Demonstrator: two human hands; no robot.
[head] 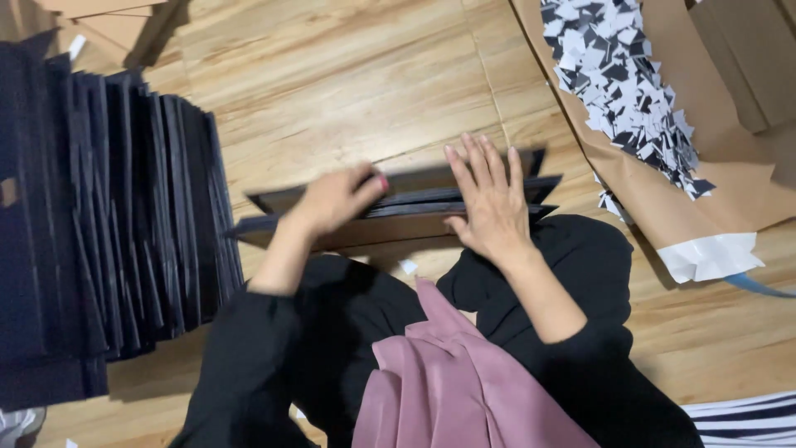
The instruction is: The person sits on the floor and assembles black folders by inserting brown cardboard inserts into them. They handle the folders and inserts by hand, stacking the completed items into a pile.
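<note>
Nearest the camera lie the person's lap in black cloth and a fold of mauve fabric [439, 390]. Just beyond the knees, on the wood floor [348, 75], sits a short stack of dark folded cards [414, 203], flat and fanned at the ends. The left hand [332, 201] curls loosely over the stack's near edge, fingers bent on top. The right hand [491, 203] lies open and flat, 5 fingers spread, pressing the stack down.

The cards look stiff, thin and light, with smooth faces that would likely slide over each other; the long edges or the 2 ends seem the safest places to hold.

Farther left stands a big row of similar dark cards [116, 216] on edge. Far right, brown paper [663, 207] carries a heap of small black-and-white scraps [622, 75].

How many cards the stack holds cannot be told, and motion blurs the left fingertips.
</note>
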